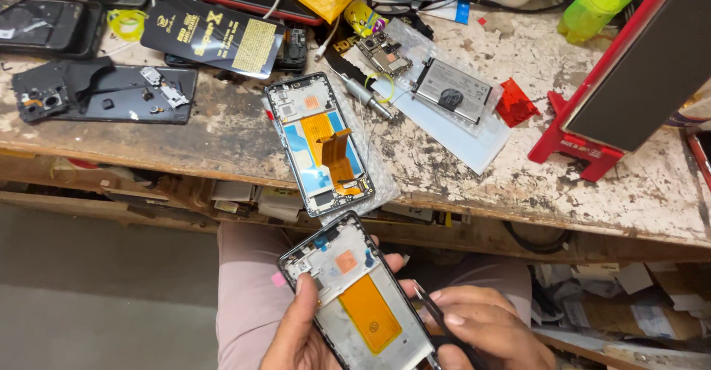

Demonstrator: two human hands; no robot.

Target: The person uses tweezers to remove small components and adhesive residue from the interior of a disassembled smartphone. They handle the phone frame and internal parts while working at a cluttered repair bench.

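My left hand (296, 333) grips an opened phone frame (355, 300) with an orange flex panel, held over my lap below the bench edge. My thumb lies across the frame's left side. My right hand (481, 329) holds thin metal tweezers (428, 305) right against the frame's right edge. A second opened phone frame (320, 142) with an orange ribbon cable lies on the worn bench (592, 192) on a sheet of bubble wrap, just above my hands.
A phone battery (453, 88), a circuit board (384, 53) and a screwdriver (363, 88) lie on the bench. A black back cover (104, 92) sits at left, a red stand (592, 140) at right. A green bottle (603, 0) stands behind. Clutter fills the shelf under the bench.
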